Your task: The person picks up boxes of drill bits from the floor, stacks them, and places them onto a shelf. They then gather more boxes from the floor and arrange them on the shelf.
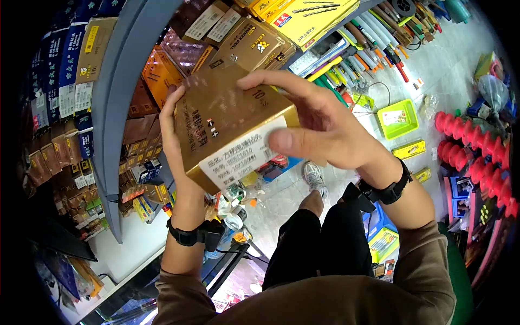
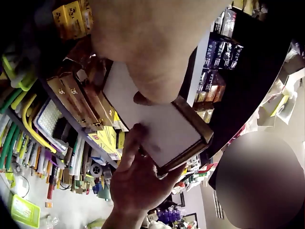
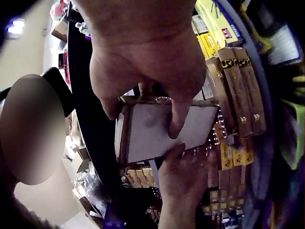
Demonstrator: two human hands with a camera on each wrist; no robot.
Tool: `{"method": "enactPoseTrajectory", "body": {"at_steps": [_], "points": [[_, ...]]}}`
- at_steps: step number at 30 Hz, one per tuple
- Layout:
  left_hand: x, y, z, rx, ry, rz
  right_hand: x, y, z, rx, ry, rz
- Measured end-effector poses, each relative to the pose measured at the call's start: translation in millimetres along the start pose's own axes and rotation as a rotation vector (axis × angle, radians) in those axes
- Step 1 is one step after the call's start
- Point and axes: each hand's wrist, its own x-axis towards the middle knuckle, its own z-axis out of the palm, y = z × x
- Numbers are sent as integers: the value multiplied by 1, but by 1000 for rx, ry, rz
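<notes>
A brown and gold cardboard box (image 1: 216,108) with a white printed label (image 1: 244,154) is held up in front of the shelves. My left hand (image 1: 176,135) grips its left side, fingers over the far corner. On its right side, my right hand (image 1: 325,122) holds it with the thumb on the label and a finger on the top face. Both wrist views show the pale underside of the box (image 2: 167,129) (image 3: 147,129), with fingers of the left hand (image 2: 157,62) and right hand (image 3: 147,67) against it.
Shelves of blue boxes (image 1: 67,70) and brown boxes stand at the left. Yellow drill-bit boxes (image 1: 309,19) lie ahead, beside rows of tools. A green tray (image 1: 398,119) sits on the floor, with red coiled augers (image 1: 476,157) at the right. A shoe (image 1: 314,177) shows below.
</notes>
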Motion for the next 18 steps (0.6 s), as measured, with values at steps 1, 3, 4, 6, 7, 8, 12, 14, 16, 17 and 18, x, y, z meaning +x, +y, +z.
{"method": "enactPoseTrajectory", "body": {"at_steps": [1,3,4,6,7,8,12,14,16,17,18], "points": [[0,1,0,87,-24,70,2,-2,0,11,9,19],[0,3,-1,237,-35,169,5,-7,0,20,19,38],[2,5,-1,234,-35,171,6,-11,-1,-77,8,53],[5,8,-1,231,-33,136,6,-17,-2,-268,-11,86],[7,11,-1,267,-28,140,16,8,6,-327,127,-144],[8,12,-1,265,-27,140,14,5,4,-329,127,-143],[8,11,-3,319,-32,147,11,-4,6,-250,76,51],[7,5,-3,268,-9,158,13,0,8,-263,86,54],[4,4,-4,150,10,79,13,3,8,-163,90,44],[3,4,-4,156,5,90,12,-2,9,-163,83,48],[3,5,-4,162,-1,102,11,-2,10,-164,82,49]]}}
